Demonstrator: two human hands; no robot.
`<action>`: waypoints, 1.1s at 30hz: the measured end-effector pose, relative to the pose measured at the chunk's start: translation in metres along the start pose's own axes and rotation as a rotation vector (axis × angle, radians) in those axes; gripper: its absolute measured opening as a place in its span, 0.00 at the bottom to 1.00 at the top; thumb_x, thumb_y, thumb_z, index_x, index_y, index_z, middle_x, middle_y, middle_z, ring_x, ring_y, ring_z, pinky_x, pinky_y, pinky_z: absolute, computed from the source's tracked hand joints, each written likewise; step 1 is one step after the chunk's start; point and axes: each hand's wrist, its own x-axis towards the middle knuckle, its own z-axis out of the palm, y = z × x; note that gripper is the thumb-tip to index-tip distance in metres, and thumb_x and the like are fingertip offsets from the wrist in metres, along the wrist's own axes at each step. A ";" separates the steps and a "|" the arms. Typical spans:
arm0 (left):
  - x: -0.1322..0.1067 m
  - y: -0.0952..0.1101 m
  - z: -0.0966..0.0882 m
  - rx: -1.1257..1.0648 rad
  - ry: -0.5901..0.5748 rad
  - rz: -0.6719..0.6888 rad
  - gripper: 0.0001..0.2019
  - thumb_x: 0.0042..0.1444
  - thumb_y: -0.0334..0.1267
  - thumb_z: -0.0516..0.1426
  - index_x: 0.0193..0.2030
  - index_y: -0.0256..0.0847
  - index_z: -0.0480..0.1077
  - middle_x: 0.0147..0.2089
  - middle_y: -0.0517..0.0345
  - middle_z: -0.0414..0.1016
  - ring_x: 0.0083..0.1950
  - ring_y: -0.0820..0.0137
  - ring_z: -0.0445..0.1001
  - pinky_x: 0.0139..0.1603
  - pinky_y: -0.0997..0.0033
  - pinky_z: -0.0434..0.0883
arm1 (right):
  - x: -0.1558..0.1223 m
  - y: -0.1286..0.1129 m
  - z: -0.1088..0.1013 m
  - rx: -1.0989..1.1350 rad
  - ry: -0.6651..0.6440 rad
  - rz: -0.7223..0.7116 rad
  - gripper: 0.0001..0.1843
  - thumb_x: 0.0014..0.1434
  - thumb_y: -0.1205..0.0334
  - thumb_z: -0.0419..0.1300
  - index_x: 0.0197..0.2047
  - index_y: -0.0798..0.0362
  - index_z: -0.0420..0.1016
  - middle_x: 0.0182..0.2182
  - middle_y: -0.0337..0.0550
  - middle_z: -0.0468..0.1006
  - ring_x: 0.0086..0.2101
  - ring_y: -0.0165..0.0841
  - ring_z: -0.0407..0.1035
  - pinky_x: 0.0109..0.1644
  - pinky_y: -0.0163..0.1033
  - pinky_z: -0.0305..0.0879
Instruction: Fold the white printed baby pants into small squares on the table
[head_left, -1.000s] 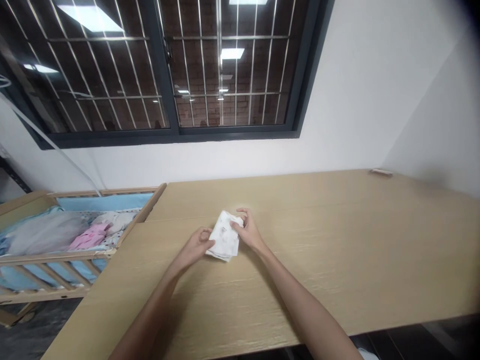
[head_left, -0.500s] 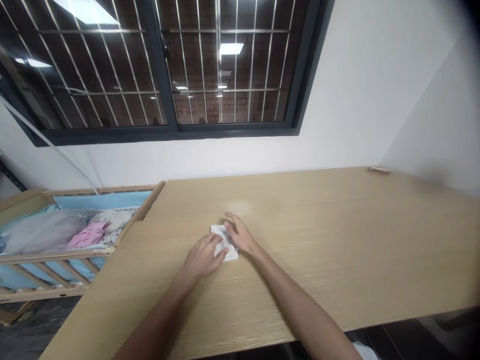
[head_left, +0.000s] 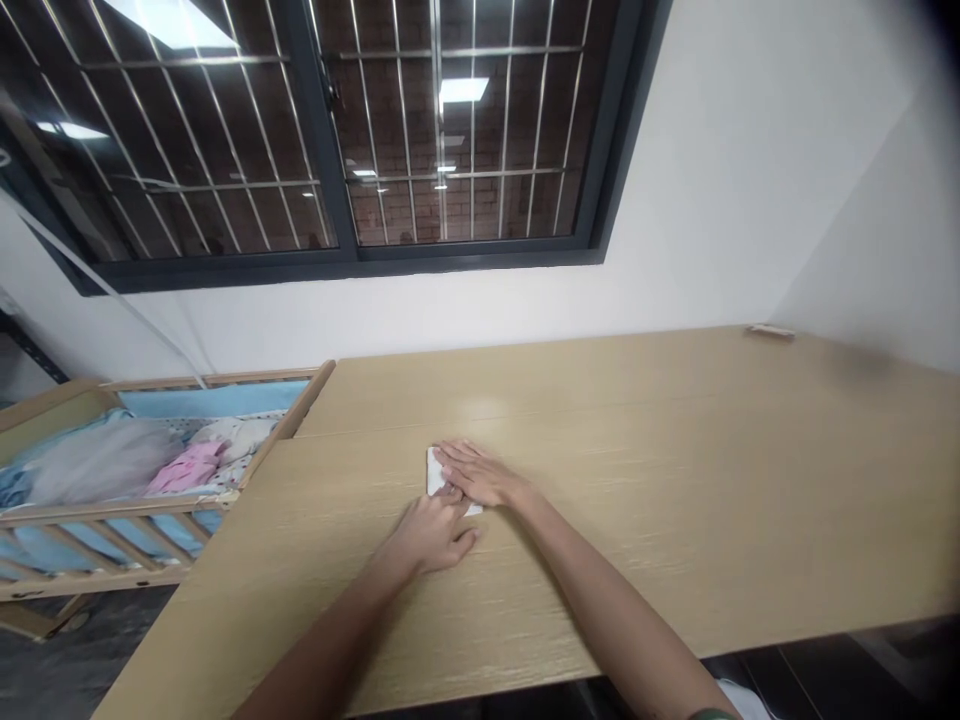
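Cloth (head_left: 434, 474) lies on the table (head_left: 637, 500) under both hands, so neither is nearer. The right hand (head_left: 480, 477) lies flat on top. The left hand (head_left: 433, 532) bends over its near end; I cannot tell if it pinches, or which side is longer.

The white cloth (head_left: 434, 474), pinched between fingers a second ago, now lies under the flattened fingers of the right hand (head_left: 481, 476), left hand (head_left: 431, 531) crowding them

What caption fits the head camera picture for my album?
A left hand and a right hand on a small white cloth, on a table beside a crib.
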 end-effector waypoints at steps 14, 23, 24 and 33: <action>0.008 -0.031 -0.003 -0.046 0.288 -0.370 0.18 0.69 0.46 0.47 0.49 0.40 0.74 0.52 0.43 0.78 0.56 0.57 0.75 0.58 0.60 0.67 | -0.003 0.027 0.001 -0.038 0.485 0.190 0.31 0.73 0.48 0.41 0.72 0.55 0.57 0.68 0.56 0.62 0.67 0.42 0.54 0.71 0.52 0.48; 0.013 -0.043 -0.005 -0.122 0.161 -0.493 0.13 0.65 0.47 0.53 0.38 0.40 0.71 0.40 0.48 0.80 0.43 0.60 0.78 0.43 0.67 0.67 | -0.007 -0.005 0.008 -0.256 0.382 0.202 0.12 0.67 0.60 0.57 0.50 0.54 0.75 0.46 0.50 0.74 0.49 0.40 0.67 0.57 0.44 0.60; 0.012 -0.042 -0.008 -0.143 0.151 -0.491 0.12 0.65 0.46 0.53 0.37 0.41 0.71 0.39 0.49 0.80 0.43 0.61 0.78 0.42 0.68 0.66 | -0.009 -0.012 0.010 -0.266 0.387 0.251 0.12 0.67 0.60 0.57 0.50 0.54 0.75 0.47 0.50 0.74 0.50 0.40 0.66 0.56 0.44 0.59; -0.083 -0.007 -0.025 -0.314 0.141 -0.408 0.11 0.56 0.46 0.55 0.27 0.43 0.63 0.28 0.59 0.72 0.32 0.67 0.71 0.32 0.71 0.62 | -0.065 -0.119 0.054 -0.242 0.307 0.377 0.09 0.67 0.61 0.55 0.48 0.53 0.72 0.49 0.54 0.72 0.51 0.46 0.63 0.54 0.50 0.56</action>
